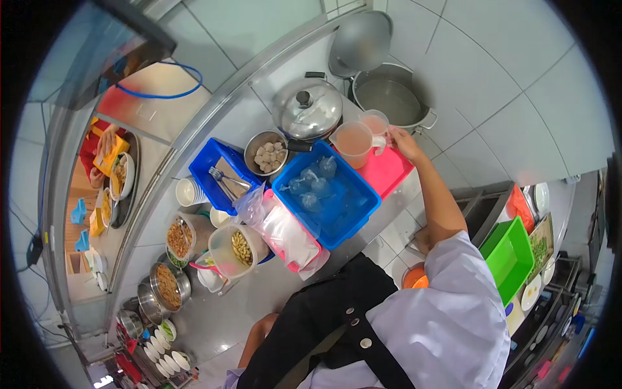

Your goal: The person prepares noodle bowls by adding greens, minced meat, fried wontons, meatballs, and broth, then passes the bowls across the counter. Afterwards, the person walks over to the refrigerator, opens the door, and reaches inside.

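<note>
My right hand (403, 144) reaches forward with its fingers closed at the handle side of two translucent plastic jugs. The larger jug (353, 146) holds a pinkish-brown liquid, and a smaller plastic jug (374, 121) sits right behind it. The fingertips meet the smaller jug's edge, close to the larger one's handle; the exact grip is partly hidden. Beneath the jugs is a pink tray (392, 172). Beside it, a blue tub (350, 223) contains several small knotted clear bags (311, 185). A bare part of my left arm (258, 334) shows beside the black apron, but my left hand is out of sight.
Behind stand an open pot of liquid (389, 97) and a lidded pot (308, 107). A pan of meatballs (269, 155), a cutlery bin (217, 168) and food containers (240, 249) line the left. A green bin (505, 259) is at right. Another person's hands (107, 139) show beyond the counter.
</note>
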Demonstrator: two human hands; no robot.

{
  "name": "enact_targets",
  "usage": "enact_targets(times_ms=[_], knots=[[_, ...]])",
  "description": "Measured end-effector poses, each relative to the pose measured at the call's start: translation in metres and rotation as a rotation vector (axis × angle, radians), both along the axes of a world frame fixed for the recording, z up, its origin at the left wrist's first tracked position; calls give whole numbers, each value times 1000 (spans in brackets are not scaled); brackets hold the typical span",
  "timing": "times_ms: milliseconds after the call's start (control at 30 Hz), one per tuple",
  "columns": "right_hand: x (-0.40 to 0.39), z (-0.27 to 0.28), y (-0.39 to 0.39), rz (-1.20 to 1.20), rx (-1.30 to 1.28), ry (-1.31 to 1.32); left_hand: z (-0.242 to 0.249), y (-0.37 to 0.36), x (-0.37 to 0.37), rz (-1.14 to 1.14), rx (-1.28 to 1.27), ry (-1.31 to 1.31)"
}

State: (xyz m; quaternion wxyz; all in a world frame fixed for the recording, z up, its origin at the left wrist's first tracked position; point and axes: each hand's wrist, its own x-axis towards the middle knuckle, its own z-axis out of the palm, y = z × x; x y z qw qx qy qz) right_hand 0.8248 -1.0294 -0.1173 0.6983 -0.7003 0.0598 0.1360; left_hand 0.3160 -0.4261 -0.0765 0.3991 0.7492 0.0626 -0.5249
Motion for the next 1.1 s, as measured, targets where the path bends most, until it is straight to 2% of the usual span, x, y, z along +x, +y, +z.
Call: enact_targets(times_ms=[133, 200, 300, 333, 400, 433, 500, 567, 633, 667, 733, 767, 867, 933, 967, 1067, 1100], knots=[[-10, 2, -21, 4, 58, -27, -35, 18, -23, -44, 3, -82], [-22, 25, -30, -99, 97, -90, -56, 31, -41, -74, 8, -150], [-35, 66, -53, -125, 1, -182, -88, 61, -82, -44, 19, -203], [-40, 85, -57, -134, -31, -220, -96, 67, -97, 164, 17, -101], [-54, 138, -48, -132, -136, -265, -125, 95, -136, 388, 0, -1], [-62, 164, -37, -114, -144, -271, -146, 117, -166, 415, 34, -19], [-82, 208, -12, -107, -222, -352, -129, 141, -188, 462, 121, 22], [-104, 249, 31, -110, -219, -367, -100, 163, -206, 615, 184, 117], [-129, 276, 82, -130, -216, -382, -84, 197, -225, 1205, 234, 281], [-139, 288, 109, -97, -176, -371, -76, 219, -237, 1193, 224, 280], [-167, 310, 162, -52, -146, -378, -80, 263, -266, 1394, 139, 333], [-182, 318, 194, -12, -108, -358, -88, 287, -280, 1414, 121, 335], [-212, 327, 300, 79, 4, -327, -126, 342, -354, 1553, -210, 155], [-234, 331, 378, 151, 19, -307, -118, 367, -374, 1714, -377, 63], [-246, 335, 415, 270, 76, -301, -108, 369, -373, 1775, -429, 5], [-269, 331, 521, 472, 158, -249, -107, 384, -379, 1911, -321, -63], [-275, 328, 555, 492, 174, -206, -114, 390, -381, 1916, -187, -110]])
